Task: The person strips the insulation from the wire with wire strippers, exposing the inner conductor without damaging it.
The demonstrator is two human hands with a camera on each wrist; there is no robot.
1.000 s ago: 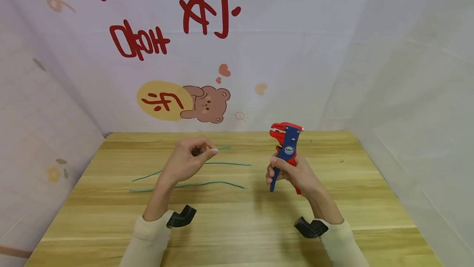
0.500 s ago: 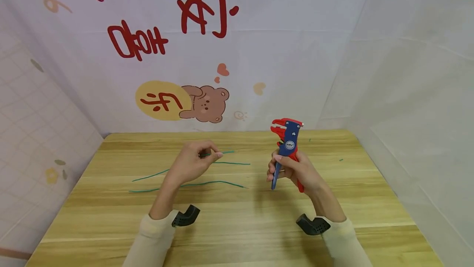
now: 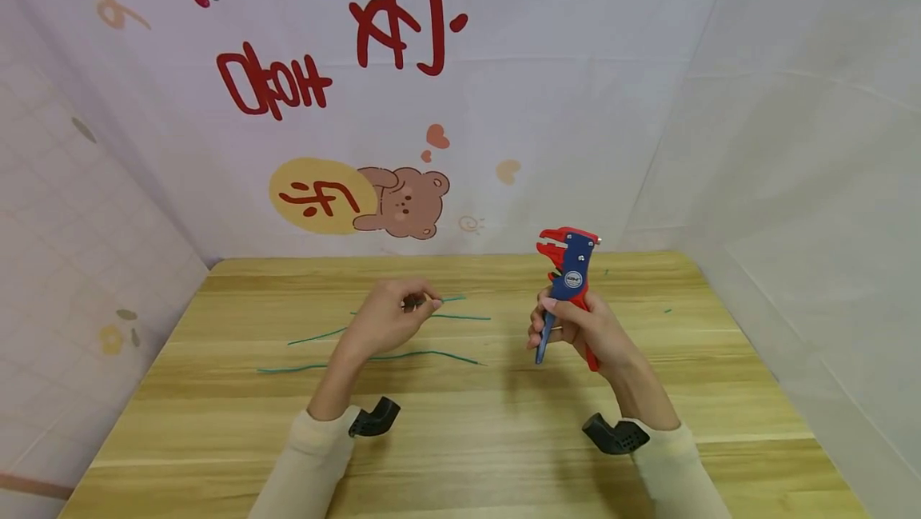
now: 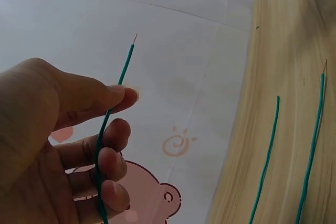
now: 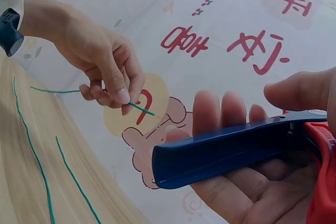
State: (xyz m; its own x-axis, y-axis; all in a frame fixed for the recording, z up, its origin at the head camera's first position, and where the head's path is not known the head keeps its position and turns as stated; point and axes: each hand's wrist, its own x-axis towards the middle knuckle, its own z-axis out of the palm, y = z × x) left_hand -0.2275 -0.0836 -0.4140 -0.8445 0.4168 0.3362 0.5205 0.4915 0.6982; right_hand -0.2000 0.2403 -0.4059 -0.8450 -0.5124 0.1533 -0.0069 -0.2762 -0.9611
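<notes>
My left hand (image 3: 394, 317) pinches a green wire (image 4: 127, 62) between thumb and forefinger, near one end. Bare copper strands (image 4: 135, 39) stick out of that end, and the wire's tail runs down along the other curled fingers. To the right, my right hand (image 3: 600, 333) grips a red and blue wire stripper (image 3: 573, 267) upright by its handles. The stripper's jaws stand apart and hold nothing; its blue handle (image 5: 226, 153) lies across my fingers in the right wrist view. A gap separates the wire end from the tool.
Two more green wires lie on the wooden table (image 3: 468, 439): a front wire (image 3: 424, 353) with a bare end and a back wire (image 3: 464, 317). Small green scraps (image 3: 667, 311) lie at the right. A printed cloth backdrop (image 3: 576, 103) rises behind the table.
My left hand has moved to the right with the wire, and the tail has shifted right too. The wire stripper has risen slightly and moved a little right; its jaws look wider apart.
</notes>
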